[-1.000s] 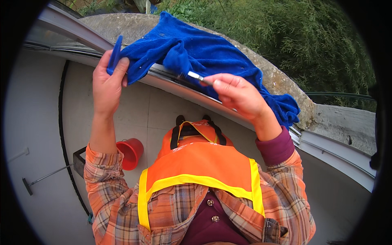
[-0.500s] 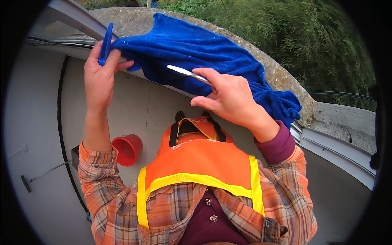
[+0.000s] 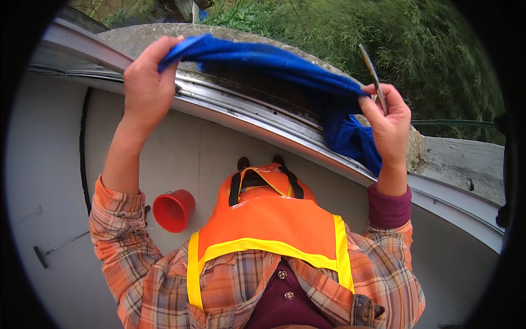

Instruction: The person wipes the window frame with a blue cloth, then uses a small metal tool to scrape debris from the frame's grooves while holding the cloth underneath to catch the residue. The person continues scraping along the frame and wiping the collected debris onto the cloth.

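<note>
A blue plush cloth (image 3: pixel 263 57) is lifted and stretched between my two hands above the window sill. My left hand (image 3: pixel 148 79) is closed on its left end; the slim blue plastic piece held there earlier cannot be told apart from the cloth. My right hand (image 3: pixel 390 112) pinches the cloth's other side and also grips a slim, flat-bladed metal tool (image 3: pixel 370 68), its tip pointing up and outward. Below my right hand, the rest of the cloth hangs bunched over the metal window track (image 3: pixel 246 109).
A stone ledge (image 3: pixel 142 35) curves beyond the track, with green bushes (image 3: pixel 427 60) outside. On the floor to my left stands a red bucket (image 3: pixel 173 211). Farther left lies a long-handled tool (image 3: pixel 66 242). A white frame rail (image 3: pixel 455 205) runs along the right.
My right hand has moved right and taken hold of the cloth, and the metal tool now points up. The cloth has been raised off the ledge and track, baring the track.
</note>
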Motion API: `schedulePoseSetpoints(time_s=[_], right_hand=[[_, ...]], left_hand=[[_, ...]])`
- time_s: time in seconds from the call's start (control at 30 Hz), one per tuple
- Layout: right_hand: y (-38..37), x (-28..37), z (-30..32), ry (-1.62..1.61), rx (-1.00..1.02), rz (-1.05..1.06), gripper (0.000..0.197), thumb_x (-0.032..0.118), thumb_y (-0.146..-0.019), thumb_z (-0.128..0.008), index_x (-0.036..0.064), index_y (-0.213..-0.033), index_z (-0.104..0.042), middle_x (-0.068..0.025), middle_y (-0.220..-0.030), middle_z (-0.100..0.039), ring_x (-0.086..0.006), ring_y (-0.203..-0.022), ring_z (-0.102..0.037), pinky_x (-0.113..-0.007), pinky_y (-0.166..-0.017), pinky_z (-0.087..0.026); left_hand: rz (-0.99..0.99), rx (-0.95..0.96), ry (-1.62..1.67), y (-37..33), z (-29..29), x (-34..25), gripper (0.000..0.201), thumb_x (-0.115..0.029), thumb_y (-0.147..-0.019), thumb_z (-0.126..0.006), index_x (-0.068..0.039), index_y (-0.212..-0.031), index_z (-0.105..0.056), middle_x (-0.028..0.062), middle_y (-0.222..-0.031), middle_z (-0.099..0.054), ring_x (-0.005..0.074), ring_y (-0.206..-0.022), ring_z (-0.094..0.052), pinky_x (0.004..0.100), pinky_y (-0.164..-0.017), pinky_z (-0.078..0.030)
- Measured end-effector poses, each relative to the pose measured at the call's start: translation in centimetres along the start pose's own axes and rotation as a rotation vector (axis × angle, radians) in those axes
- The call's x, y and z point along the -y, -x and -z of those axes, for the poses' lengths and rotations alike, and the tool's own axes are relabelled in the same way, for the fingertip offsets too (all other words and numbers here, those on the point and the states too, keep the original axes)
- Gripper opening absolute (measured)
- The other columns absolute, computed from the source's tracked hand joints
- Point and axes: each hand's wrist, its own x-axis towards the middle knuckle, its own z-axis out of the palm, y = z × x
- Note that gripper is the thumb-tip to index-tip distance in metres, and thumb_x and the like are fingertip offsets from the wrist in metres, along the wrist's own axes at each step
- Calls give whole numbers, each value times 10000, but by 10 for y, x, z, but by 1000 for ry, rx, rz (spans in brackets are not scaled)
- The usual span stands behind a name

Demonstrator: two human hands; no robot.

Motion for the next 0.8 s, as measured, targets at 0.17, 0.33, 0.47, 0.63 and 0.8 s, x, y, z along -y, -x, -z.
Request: schedulePoseSetpoints(time_s=[0.17,0.33,0.47,0.63,0.8], right_hand=[[27,-7,14,395,426,-125,144,37,-842,-718,27,-979,-675,81,-619,-409,-4,-570,-332,-199,-507,-269],[25,6,12,222,531,22,210,86,-921,-660,29,-1121,-685,-44,-681,-542,-77,-570,-459,-239,-521,-367],[8,4,-19,338,572,289,209,77,-937,-621,70,-1133,-695,-116,-787,-672,-181,-606,-616,-287,-540,-450],[6,-5,-59,530,625,487,177,213,-919,-614,135,-1050,-703,-105,-737,-688,-320,-663,-669,-415,-557,-520],[11,5,-65,840,782,475,276,132,-861,-616,150,-1126,-689,-81,-679,-640,-297,-629,-652,-413,-520,-487]], left_hand=[[-61,452,-79,18,-3,6,337,175,-751,-524,26,-1035,-627,178,-1083,-653,359,-1065,-630,369,-930,-498],[57,768,-359,23,16,-15,276,109,-765,-541,1,-1005,-627,168,-944,-587,376,-950,-590,434,-817,-488],[150,644,-300,22,15,-37,226,-24,-878,-600,-84,-1095,-612,144,-893,-570,358,-862,-596,448,-750,-494],[125,749,-312,17,12,-51,203,-223,-942,-620,-160,-1132,-587,127,-875,-551,340,-823,-587,434,-688,-482],[4,805,-439,17,5,-44,151,-182,-910,-644,-106,-1034,-604,120,-852,-515,320,-831,-574,433,-701,-479]])
